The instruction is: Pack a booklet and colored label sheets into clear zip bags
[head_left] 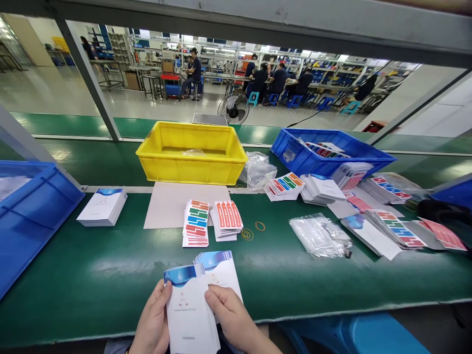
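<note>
A stack of white booklets [190,314] with blue wave tops is held upright, tilted toward me, at the table's near edge. My left hand [153,317] grips its left side, thumb on the front cover. My right hand [230,312] closes on its right side, thumb near the edge. Just behind lies a second fanned bunch of the same booklets [223,273], partly hidden by the front stack and my right hand. Beyond them rest a pile of colourful sticker sheets [197,221] and a smaller pile of red-striped sheets [228,216].
A yellow bin [191,167] stands at the back, with a blue bin [332,152] to its right and another blue bin [37,196] at left. A booklet stack [103,209] sits left. Rubber bands [248,235], clear plastic bags [319,236] and several paper piles lie to the right.
</note>
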The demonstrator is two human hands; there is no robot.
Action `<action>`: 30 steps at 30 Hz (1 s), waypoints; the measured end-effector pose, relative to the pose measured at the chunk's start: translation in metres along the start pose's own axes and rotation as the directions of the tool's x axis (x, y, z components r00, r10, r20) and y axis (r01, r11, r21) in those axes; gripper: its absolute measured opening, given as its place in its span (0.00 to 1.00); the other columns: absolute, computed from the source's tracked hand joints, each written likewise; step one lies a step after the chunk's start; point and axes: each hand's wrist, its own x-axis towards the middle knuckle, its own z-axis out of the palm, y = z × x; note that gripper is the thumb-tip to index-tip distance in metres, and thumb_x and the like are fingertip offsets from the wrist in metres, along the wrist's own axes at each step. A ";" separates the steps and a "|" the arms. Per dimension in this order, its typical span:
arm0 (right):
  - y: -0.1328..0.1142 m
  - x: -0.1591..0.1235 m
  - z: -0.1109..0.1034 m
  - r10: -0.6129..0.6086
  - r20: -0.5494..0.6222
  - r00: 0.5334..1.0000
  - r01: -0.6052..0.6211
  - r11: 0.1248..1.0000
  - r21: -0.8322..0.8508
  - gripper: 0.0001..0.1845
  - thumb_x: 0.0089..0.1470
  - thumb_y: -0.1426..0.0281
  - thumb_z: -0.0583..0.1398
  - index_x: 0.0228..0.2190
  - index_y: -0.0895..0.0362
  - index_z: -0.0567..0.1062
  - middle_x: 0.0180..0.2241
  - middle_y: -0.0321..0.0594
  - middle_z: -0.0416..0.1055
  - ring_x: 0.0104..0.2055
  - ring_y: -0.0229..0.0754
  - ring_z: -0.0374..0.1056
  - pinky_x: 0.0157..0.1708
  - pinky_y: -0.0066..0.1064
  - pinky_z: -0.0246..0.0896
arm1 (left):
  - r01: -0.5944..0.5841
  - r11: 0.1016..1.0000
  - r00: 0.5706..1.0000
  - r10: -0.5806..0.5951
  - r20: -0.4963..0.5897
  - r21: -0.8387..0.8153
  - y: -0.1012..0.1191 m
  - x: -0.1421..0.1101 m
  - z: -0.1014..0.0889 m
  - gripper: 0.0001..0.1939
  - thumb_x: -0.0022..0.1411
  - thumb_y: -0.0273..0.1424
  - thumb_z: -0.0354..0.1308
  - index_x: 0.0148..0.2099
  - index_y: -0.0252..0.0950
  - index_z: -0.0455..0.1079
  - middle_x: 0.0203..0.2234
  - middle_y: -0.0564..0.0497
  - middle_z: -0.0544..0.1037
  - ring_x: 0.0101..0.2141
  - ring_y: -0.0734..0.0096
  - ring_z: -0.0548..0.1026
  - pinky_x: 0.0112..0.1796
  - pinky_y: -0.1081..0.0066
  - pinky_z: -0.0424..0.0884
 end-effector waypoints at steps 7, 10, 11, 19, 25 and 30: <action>0.004 0.004 -0.002 0.033 -0.038 0.999 -0.035 0.998 -0.061 0.26 0.53 0.51 0.49 0.15 0.56 0.53 0.18 0.30 0.47 0.22 0.33 0.45 0.23 0.26 0.43 | -0.027 1.000 0.999 0.027 -0.029 0.002 0.003 -0.003 0.001 0.16 0.48 0.29 0.66 0.40 0.36 0.68 0.32 0.50 0.79 0.33 0.61 0.78 0.38 0.64 0.73; 0.005 0.004 -0.002 0.039 -0.056 0.998 -0.041 0.998 -0.048 0.27 0.52 0.50 0.50 0.15 0.56 0.53 0.18 0.30 0.48 0.22 0.33 0.44 0.23 0.26 0.42 | -0.021 1.000 1.000 0.021 -0.005 0.000 0.003 -0.003 0.002 0.16 0.49 0.29 0.65 0.41 0.36 0.68 0.32 0.50 0.79 0.34 0.60 0.78 0.38 0.64 0.73; 0.005 0.004 -0.002 0.038 -0.059 0.998 -0.040 0.999 -0.036 0.27 0.52 0.50 0.51 0.14 0.56 0.54 0.18 0.31 0.48 0.22 0.33 0.45 0.23 0.26 0.42 | -0.024 1.000 1.000 0.024 0.001 -0.001 0.003 -0.003 0.002 0.16 0.49 0.29 0.65 0.42 0.37 0.68 0.32 0.50 0.79 0.34 0.61 0.78 0.38 0.65 0.73; 0.006 0.007 0.001 0.084 -0.028 0.996 -0.073 0.954 0.290 0.29 0.50 0.48 0.53 0.15 0.60 0.64 0.16 0.33 0.55 0.21 0.34 0.51 0.24 0.27 0.51 | -0.015 1.000 1.000 0.015 0.008 -0.014 0.002 -0.001 -0.002 0.15 0.49 0.30 0.65 0.40 0.37 0.69 0.32 0.50 0.79 0.34 0.61 0.77 0.39 0.65 0.72; 0.005 0.006 0.005 -0.011 -0.145 0.989 0.020 0.998 0.064 0.25 0.55 0.52 0.51 0.21 0.60 0.69 0.20 0.35 0.62 0.24 0.36 0.56 0.25 0.26 0.55 | -0.026 1.000 0.999 0.026 -0.018 -0.017 -0.001 0.001 -0.003 0.14 0.46 0.30 0.67 0.36 0.36 0.69 0.31 0.51 0.79 0.34 0.61 0.77 0.38 0.64 0.72; 0.001 0.003 0.004 -0.161 -0.261 0.952 0.107 0.972 -0.210 0.18 0.58 0.60 0.47 0.28 0.59 0.68 0.23 0.34 0.63 0.25 0.36 0.59 0.26 0.25 0.55 | -0.039 0.999 0.998 0.039 -0.052 -0.010 -0.002 0.002 0.000 0.12 0.46 0.30 0.67 0.33 0.36 0.69 0.31 0.51 0.78 0.35 0.61 0.77 0.38 0.65 0.73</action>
